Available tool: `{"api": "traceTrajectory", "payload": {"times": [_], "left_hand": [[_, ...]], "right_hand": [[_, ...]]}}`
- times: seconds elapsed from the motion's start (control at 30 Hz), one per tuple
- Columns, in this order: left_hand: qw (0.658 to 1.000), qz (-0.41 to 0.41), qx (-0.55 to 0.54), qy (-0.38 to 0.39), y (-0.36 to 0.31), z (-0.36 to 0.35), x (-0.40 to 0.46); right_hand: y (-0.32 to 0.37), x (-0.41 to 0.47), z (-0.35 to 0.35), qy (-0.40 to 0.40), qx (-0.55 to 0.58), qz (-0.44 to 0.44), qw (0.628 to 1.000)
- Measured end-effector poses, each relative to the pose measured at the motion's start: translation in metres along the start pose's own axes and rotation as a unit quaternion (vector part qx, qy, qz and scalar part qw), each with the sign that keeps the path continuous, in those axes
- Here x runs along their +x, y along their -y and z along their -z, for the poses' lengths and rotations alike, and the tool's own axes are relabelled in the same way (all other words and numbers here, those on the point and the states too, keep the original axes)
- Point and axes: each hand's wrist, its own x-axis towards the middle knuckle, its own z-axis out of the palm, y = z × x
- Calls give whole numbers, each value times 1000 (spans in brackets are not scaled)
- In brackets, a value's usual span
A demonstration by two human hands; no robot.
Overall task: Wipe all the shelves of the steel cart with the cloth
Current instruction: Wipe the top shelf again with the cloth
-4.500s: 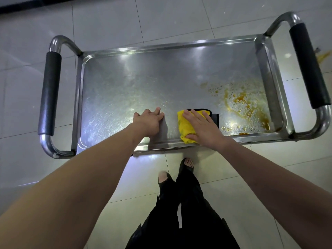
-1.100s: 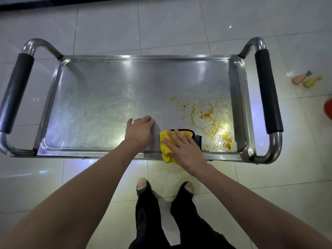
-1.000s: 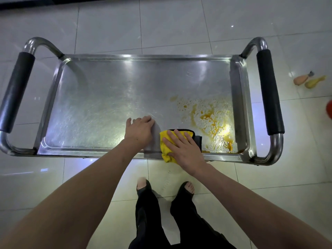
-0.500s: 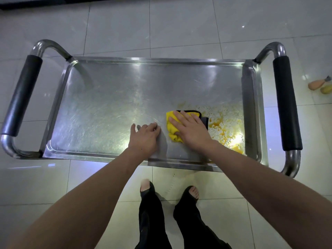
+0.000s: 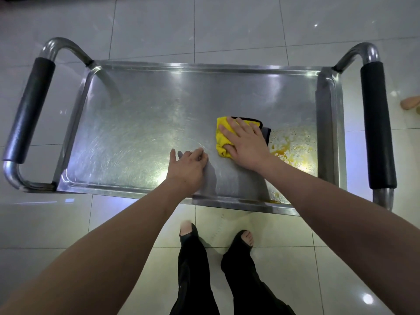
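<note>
1. The steel cart (image 5: 141, 105) stands on a pale tiled floor (image 5: 238, 26), seen from above. Its top shelf is a long rimmed tray whose long axis runs left to right across the view.
2. A black-padded handle (image 5: 28, 110) closes the left end and another black-padded handle (image 5: 377, 123) the right end; both run front to back, across the shelf's long axis.
3. The cloth (image 5: 221, 137) is yellow with a dark edge and lies folded on the top shelf, right of centre and just left of the orange spill (image 5: 293, 146).
4. The right hand (image 5: 246, 144) lies flat on the cloth with fingers spread, pointing toward the far left, and presses it onto the steel.
5. The left hand (image 5: 186, 167) rests on the bare shelf just beside the cloth, nearer the front rim, fingers loosely bent and holding nothing.
6. The spill is foamy and orange-yellow, spread over the right end of the shelf up to the front rim.
7. No brand, label or writing can be read on the cart or the cloth.
8. A tan object (image 5: 410, 102) lies on the floor at the right edge, cut off.
</note>
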Motion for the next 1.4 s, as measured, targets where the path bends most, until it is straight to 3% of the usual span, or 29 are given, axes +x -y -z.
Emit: {"api": "traceTrajectory", "payload": {"times": [0.33,0.47,0.83,1.4], "left_hand": [[1000,2,-8,-4,-1,-2,-4],[1000,4,-10,-12,-2,-5,-2],[1000,-1,5,-1,-1,-3,0],[1000,9,23,14,-7,4,-6]], "right_hand": [[23,-79,-31,-37,-21,58,997],[8,-60,-27,-27,-22,68,997],[-33,28,16,14,-8,-9,1000],[14,-108,-34,-2,-36,66,997]]}}
